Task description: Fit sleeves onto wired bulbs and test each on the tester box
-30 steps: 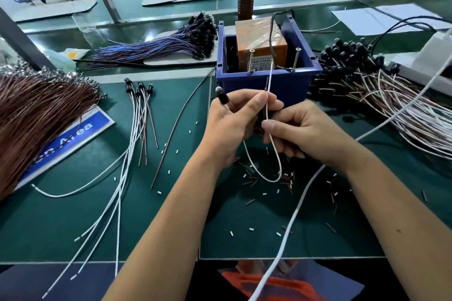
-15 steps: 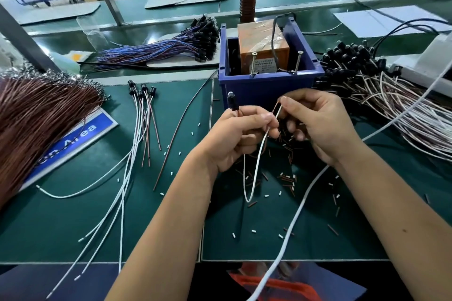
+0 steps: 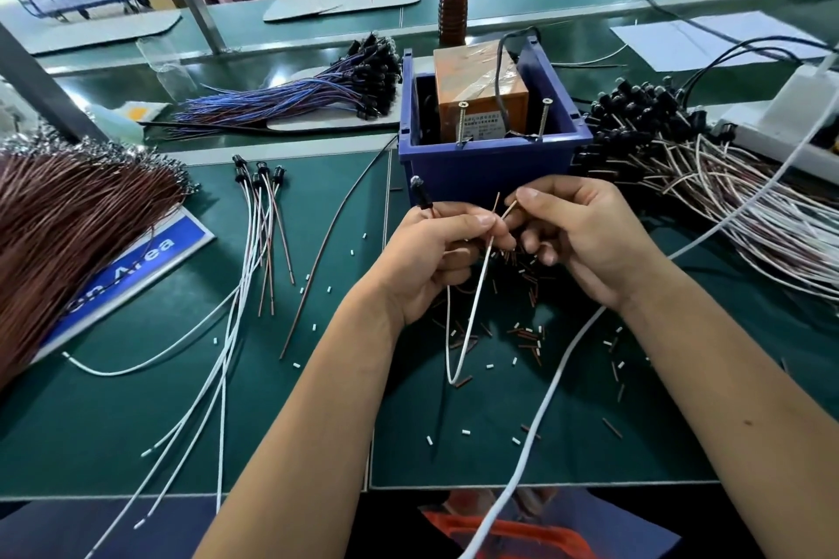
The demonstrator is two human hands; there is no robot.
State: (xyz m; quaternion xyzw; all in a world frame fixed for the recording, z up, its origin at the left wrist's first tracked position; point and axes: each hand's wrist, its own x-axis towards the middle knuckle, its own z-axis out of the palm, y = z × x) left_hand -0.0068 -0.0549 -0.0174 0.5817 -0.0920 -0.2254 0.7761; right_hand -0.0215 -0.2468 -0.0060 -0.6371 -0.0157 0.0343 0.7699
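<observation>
Sleeving step, just short of the tester box. Left hand pinches the wired bulb, its bulb above the fingers and the white lead looping below. Right hand pinches the bared wire end; keep both ends steady and aligned.

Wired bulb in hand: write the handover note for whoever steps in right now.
Left hand grips the wired bulb, black head up, its white lead looping down to the mat.
Right hand pinches a stripped wire end just in front of the blue tester box.
Done, by the look of it: bundle of sleeved bulbs right of the box.
Left: touch this one to the two screws; then the loose bulbs on the left. Sleeve bits lie on the mat.
</observation>
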